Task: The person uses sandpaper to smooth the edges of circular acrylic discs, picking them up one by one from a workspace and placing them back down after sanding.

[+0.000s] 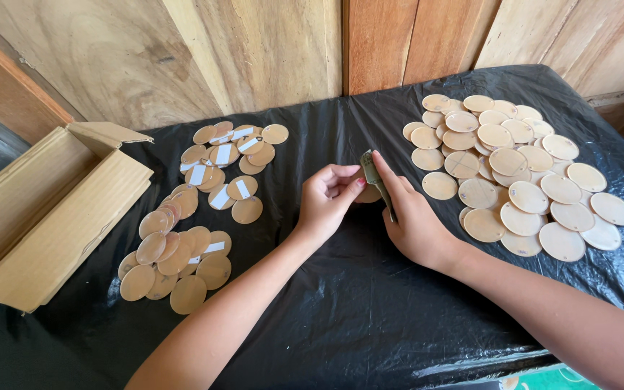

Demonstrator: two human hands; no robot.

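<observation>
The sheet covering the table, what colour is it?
Glossy black plastic sheet, wrinkled, clearest in the head view.

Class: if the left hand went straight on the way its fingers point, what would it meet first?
The left hand points right, so probably the small disc it is already pinching, then the right hand and its tool.

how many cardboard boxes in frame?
1. The open cardboard box lies on its side at the left edge of the black-covered table, beside the left pile of wooden discs. Any beyond the frame cannot be seen.
</observation>
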